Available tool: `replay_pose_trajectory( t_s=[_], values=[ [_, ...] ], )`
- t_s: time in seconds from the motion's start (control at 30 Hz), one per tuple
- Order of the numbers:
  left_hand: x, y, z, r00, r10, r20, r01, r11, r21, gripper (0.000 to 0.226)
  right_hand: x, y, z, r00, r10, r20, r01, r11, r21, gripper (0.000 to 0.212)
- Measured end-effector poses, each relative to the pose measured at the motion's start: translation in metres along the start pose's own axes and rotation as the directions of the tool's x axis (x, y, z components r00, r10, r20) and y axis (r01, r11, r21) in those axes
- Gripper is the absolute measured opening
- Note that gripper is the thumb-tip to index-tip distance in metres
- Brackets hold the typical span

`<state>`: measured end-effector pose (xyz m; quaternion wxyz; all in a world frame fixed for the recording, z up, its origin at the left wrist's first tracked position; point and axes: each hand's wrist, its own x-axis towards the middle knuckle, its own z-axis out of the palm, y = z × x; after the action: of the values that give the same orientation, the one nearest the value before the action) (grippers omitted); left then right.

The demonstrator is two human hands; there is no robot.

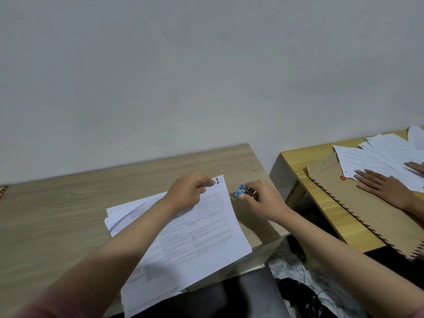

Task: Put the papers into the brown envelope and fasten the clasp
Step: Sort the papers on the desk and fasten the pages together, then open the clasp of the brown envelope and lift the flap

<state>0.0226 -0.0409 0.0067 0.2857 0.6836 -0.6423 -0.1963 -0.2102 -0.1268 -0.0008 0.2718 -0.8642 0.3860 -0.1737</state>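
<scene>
my left hand (pixel 187 193) reaches out over the papers (pixel 195 237), forearm stretched along the sheets, thumb and fingers (pixel 210 182) pinched shut on the top far corner of the uppermost page, right beside a blue handwritten "1" (pixel 217 180). my right hand (pixel 261 200) sits just past the right edge of the papers, wrist low over the bench (pixel 57 214), fingers curled closed around a small blue stapler (pixel 243 190) whose metal mouth points toward that pinched corner without touching it.

the papers lie skewed on the pale wood-grain bench, the near end hanging over its front edge. the top sheet is printed with a table of small text; a few more sheets fan out from under it on the left.

the brown envelope (pixel 358 210) is not on my bench. it lies well apart to the right on a second, yellower bench (pixel 296 161), with a striped border along its edge and a red round clasp (pixel 343 177) on its flap. loose white sheets (pixel 378 157) lie spread over its far end, and another person's hand (pixel 385 182) rests flat on them and the envelope.

behind both benches is a plain grey-white wall (pixel 206 65). between the benches the floor is dark and mottled, with something black that i cannot make out. the print on the pages is too small to read, my palm hides most of the stapler, and the envelope's far end runs out of view.
</scene>
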Motion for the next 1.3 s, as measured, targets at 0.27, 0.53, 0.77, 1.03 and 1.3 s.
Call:
replay_pose_trajectory(
  t_s=[0.27, 0.53, 0.77, 1.03, 1.3],
  values=[
    [0.013, -0.017, 0.048, 0.966, -0.115, 0.23, -0.004, 0.887, 0.462, 0.075, -0.008, 0.033, 0.039, 0.979, 0.2, -0.049, -0.204, 0.97, -0.128, 0.038],
    [0.018, -0.03, 0.06, 0.897, -0.231, 0.377, 0.039, 0.891, 0.453, 0.095, -0.01, 0.036, 0.056, 0.973, 0.167, -0.161, -0.208, 0.936, -0.286, 0.04],
    [0.003, -0.03, 0.059, 0.956, -0.177, 0.236, 0.092, 0.939, 0.33, 0.077, -0.006, 0.02, 0.057, 0.96, 0.109, -0.256, -0.187, 0.935, -0.3, 0.051],
    [-0.085, -0.073, -0.015, 0.963, -0.235, -0.132, 0.241, 0.97, 0.027, 0.06, 0.041, -0.097, 0.109, 0.98, -0.136, -0.142, 0.097, 0.961, -0.257, 0.05],
    [-0.247, -0.201, -0.179, 0.804, -0.446, -0.392, 0.484, 0.875, -0.002, 0.066, 0.057, -0.31, 0.246, 0.93, -0.365, 0.032, 0.367, 0.927, -0.082, 0.049]
  ],
)
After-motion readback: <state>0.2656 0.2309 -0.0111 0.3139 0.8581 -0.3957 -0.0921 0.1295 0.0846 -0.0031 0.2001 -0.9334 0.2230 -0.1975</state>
